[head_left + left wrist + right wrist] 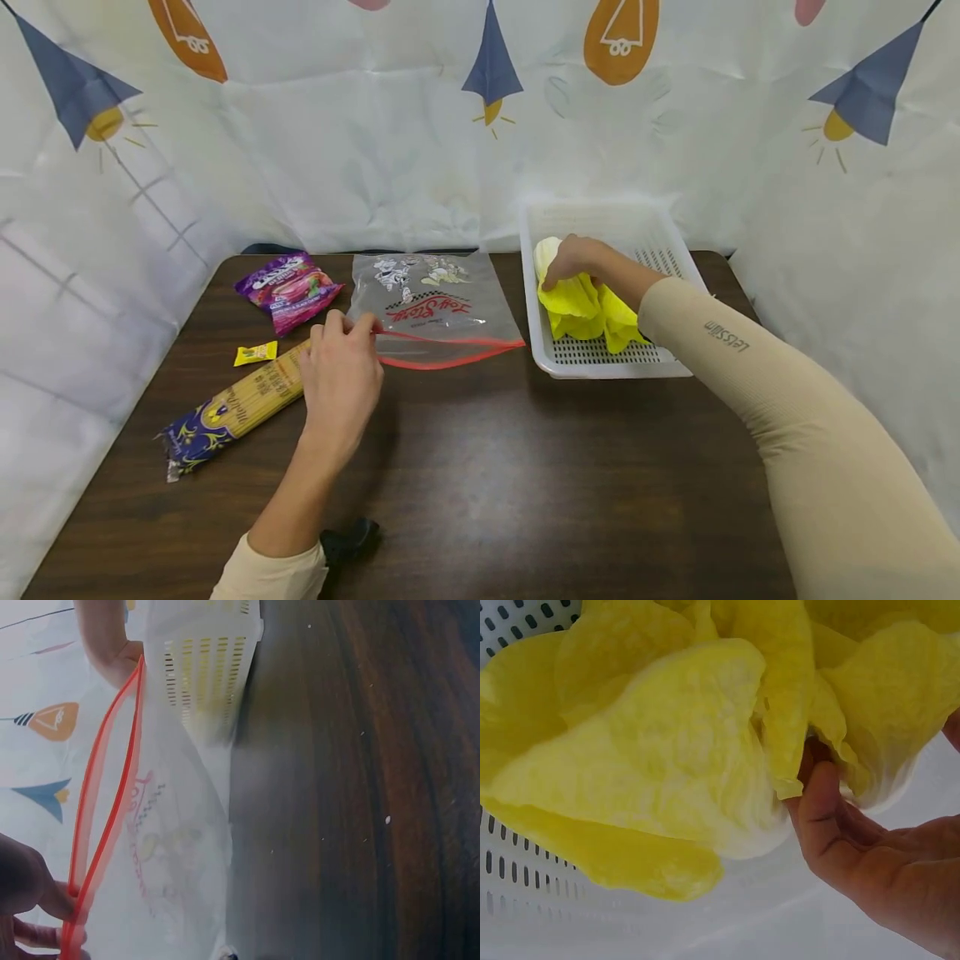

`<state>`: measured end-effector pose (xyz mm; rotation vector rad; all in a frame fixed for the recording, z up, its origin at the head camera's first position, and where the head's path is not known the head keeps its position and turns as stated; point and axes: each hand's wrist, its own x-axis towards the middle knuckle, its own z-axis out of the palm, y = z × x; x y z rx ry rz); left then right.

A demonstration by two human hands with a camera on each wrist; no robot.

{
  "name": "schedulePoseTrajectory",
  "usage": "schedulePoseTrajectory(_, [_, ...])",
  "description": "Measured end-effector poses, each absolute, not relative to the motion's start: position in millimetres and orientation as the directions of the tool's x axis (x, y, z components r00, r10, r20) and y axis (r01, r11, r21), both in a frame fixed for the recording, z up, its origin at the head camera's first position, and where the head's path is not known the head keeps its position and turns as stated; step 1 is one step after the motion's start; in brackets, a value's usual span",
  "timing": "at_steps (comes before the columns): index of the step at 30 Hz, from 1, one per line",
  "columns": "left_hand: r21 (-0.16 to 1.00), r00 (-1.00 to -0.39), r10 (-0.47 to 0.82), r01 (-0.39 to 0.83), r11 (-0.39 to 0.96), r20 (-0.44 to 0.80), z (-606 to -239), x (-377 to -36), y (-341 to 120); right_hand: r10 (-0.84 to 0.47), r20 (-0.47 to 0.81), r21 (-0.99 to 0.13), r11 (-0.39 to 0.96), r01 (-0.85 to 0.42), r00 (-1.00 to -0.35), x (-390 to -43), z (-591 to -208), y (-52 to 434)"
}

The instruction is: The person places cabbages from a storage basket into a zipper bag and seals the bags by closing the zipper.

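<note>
In the head view my left hand [339,379] pinches the left end of the red zip edge on a clear zip bag [480,312] printed with cartoon figures. The left wrist view shows the bag's red-edged mouth [127,784] parted a little. At the right, my right hand [581,257] reaches into a white plastic basket [551,363] and grips yellow, white-based leaves [573,307] that look like napa cabbage. Seen from the right wrist, the fingers [821,825] tuck in between two of the leafy pieces; some fingertips are hidden behind them.
Left on the brown table [480,492] are a purple snack packet [291,292], a small yellow packet [256,353] and a long pack of noodles [240,404]. A black object [351,540] shows beside the left wrist. A printed white curtain [420,167] hangs behind the table.
</note>
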<state>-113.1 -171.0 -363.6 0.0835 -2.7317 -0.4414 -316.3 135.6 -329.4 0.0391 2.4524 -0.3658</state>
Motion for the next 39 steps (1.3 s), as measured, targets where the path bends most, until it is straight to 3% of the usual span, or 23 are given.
schedulePoseTrajectory(16, [0.372, -0.825, -0.193, 0.022, 0.928, 0.531, -352, -114, -173, -0.128, -0.713, -0.464, 0.823, 0.327, -0.69, -313, -306, 157])
schedulePoseTrajectory(22, [0.412, -0.822, -0.216, 0.025, 0.911, 0.527, -347, -115, -172, -0.134, -0.739, -0.511, 0.75, 0.42, -0.66, -316, -303, 164])
schedulePoseTrajectory(39, [0.413, -0.799, -0.236, 0.017, 0.911, 0.553, -337, -119, -164, -0.292, -0.751, -0.615, 0.634, 0.468, -0.592, -309, -284, 190])
